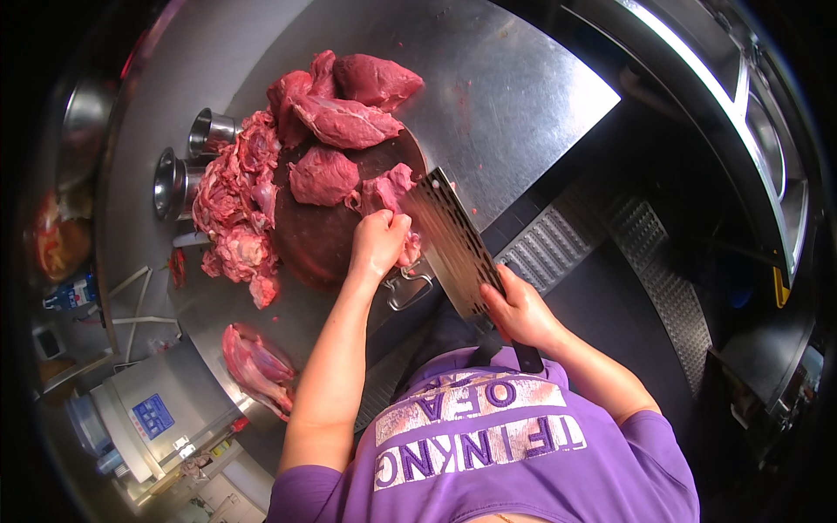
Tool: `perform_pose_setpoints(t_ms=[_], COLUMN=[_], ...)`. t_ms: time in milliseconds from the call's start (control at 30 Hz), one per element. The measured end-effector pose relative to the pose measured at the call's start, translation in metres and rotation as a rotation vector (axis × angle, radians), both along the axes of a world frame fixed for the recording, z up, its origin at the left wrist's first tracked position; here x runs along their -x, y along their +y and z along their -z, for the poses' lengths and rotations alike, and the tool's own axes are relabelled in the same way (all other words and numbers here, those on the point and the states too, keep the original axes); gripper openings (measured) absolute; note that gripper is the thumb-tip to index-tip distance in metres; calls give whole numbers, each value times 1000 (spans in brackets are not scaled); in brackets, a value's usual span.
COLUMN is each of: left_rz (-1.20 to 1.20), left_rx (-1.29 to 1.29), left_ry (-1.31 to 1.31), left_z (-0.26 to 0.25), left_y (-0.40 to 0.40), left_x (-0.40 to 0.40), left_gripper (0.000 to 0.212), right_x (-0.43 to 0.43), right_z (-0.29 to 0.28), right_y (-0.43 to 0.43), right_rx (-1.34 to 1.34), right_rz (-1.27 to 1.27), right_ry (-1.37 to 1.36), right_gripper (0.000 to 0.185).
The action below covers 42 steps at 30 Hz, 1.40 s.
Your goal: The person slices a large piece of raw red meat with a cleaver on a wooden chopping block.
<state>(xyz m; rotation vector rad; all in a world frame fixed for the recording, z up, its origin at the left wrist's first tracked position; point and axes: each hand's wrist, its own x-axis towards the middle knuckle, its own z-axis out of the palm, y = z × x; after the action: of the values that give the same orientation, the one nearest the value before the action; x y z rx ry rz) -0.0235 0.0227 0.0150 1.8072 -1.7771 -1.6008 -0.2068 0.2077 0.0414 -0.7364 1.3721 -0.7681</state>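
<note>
My right hand [520, 307] is closed around the handle end of a broad-bladed cleaver [451, 245], its blade slanting up to the left beside the meat. My left hand [380, 242] is a fist on a piece of raw red meat [387, 189] at the near right part of a round, dark chopping board [314, 245]. Another lump of meat [324, 175] lies on the board. Larger chunks [346, 122] are heaped at its far edge. A pile of ragged trimmings [239, 189] lies along its left side. A separate long cut of meat [255, 366] rests nearer to me, at the left.
The board lies on a stainless steel worktop [516, 85], whose corner juts out at the right. Steel pots [171, 183] stand behind the trimmings. A metal wire handle [410, 287] sticks out by the near edge. A large container [163, 412] is at the lower left.
</note>
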Motion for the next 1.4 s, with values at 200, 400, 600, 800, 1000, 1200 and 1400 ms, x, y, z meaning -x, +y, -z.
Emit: perform_pose_setpoints(t_ms=[200, 400, 600, 800, 1000, 1200, 1400], left_rz=[55, 86, 19, 124, -175, 195, -88], left_rx=[23, 151, 56, 548, 56, 601, -48], left_ry=[-47, -117, -4, -139, 128, -394, 68], left_z=[-9, -7, -11, 25, 12, 2, 5], left_y=[-3, 5, 5, 8, 10, -11, -15], left_x=[13, 7, 17, -9, -24, -8, -12], left_gripper=[29, 27, 26, 34, 41, 50, 29], right_x=[1, 5, -5, 7, 34, 17, 2], right_z=[-5, -7, -1, 6, -26, -15, -5], right_y=[-49, -6, -56, 7, 29, 21, 8], right_rx=[71, 99, 94, 204, -70, -32, -6], right_rz=[17, -67, 23, -110, -203, 65, 76], right_ry=[88, 99, 119, 235, 43, 14, -59], right_gripper=[21, 17, 19, 19, 18, 18, 14])
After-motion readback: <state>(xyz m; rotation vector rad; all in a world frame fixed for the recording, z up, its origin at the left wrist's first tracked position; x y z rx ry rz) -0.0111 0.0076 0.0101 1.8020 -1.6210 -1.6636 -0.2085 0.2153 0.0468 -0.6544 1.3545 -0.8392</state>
